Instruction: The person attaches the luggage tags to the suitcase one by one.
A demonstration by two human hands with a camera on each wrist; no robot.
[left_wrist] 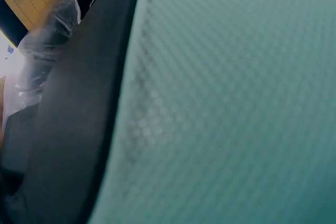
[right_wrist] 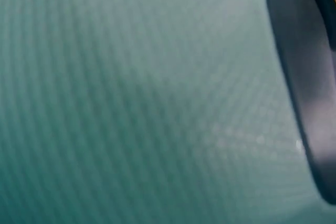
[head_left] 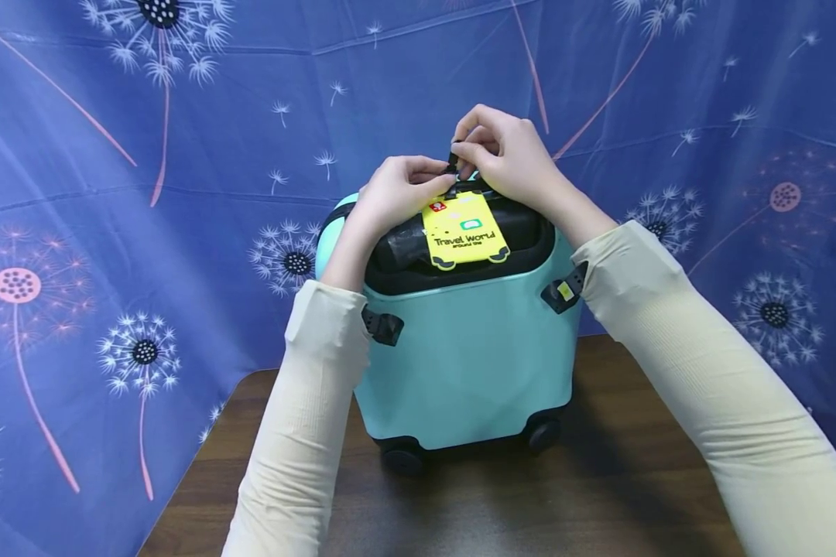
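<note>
Yellow and flat, a luggage tag (head_left: 465, 232) printed "Travel World" lies across the black carry handle (head_left: 402, 246) on top of a mint suitcase (head_left: 470, 363) in the head view, as my two hands work at its upper end. My left hand (head_left: 404, 188) and right hand (head_left: 510, 158) both pinch the short black strap (head_left: 453, 159) just above the tag, thumbs against fingers, the right one higher than the left. I judge the tag light, bendy and hard to break, the strap thin, pliant and fiddly; the narrow strap is best held by its end in one hand and near the tag in the other. Upright on its wheels (head_left: 404, 458) on the wooden bench (head_left: 453, 514), the suitcase looks stiff and smooth, probably apt to roll if pushed. Behind it hangs a blue dandelion-print curtain (head_left: 296, 85). The handle leaves little room under the strap, and my own fingers hide part of it. On the left wrist, the camera looks along the ribbed shell and black rim (left_wrist: 84, 98), with crinkled clear film (left_wrist: 50, 40) about the handle, slippery by my guess; my grip cannot be told there. On the right wrist, blurred ribbing and dark rim fill nearly everything, my fingers out of sight.
</note>
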